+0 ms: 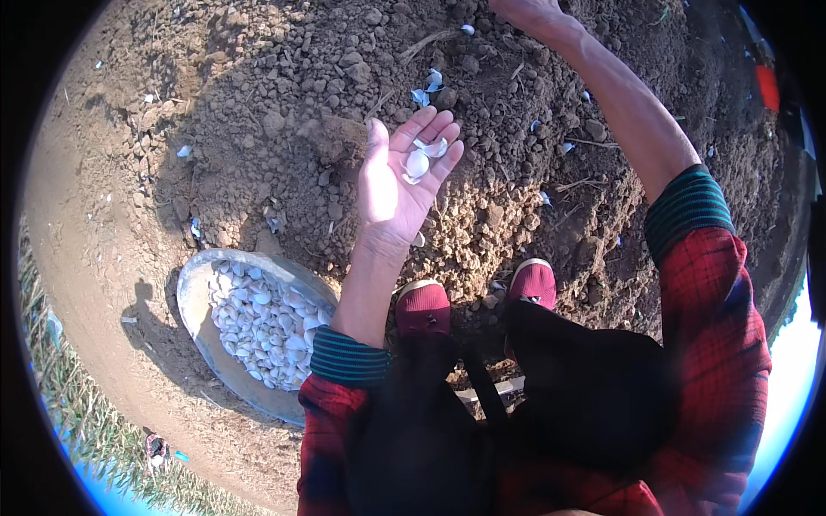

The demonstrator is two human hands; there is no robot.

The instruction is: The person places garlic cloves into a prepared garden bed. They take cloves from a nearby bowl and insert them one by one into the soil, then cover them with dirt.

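My left hand (403, 174) is palm up with the fingers spread, low over the soil. White garlic cloves (418, 164) rest across its palm and finger bases. At the top edge of the picture, my right hand (526, 9) is cut off by the frame; its fingers are out of sight, so I cannot see what it holds. More cloves (434, 80) with papery skin lie in the dirt just beyond my left fingertips. Left of my left forearm stands an oval basin (193, 303) with a heap of garlic cloves (261, 322) in it.
Cloddy brown soil (277, 122) spreads all around, dotted with scattered cloves (184, 151). My red shoes (423, 308) are planted close together on it. Dry grass (84, 400) borders the far left, where a person (156, 449) appears small. A red object (766, 88) shows at the right rim.
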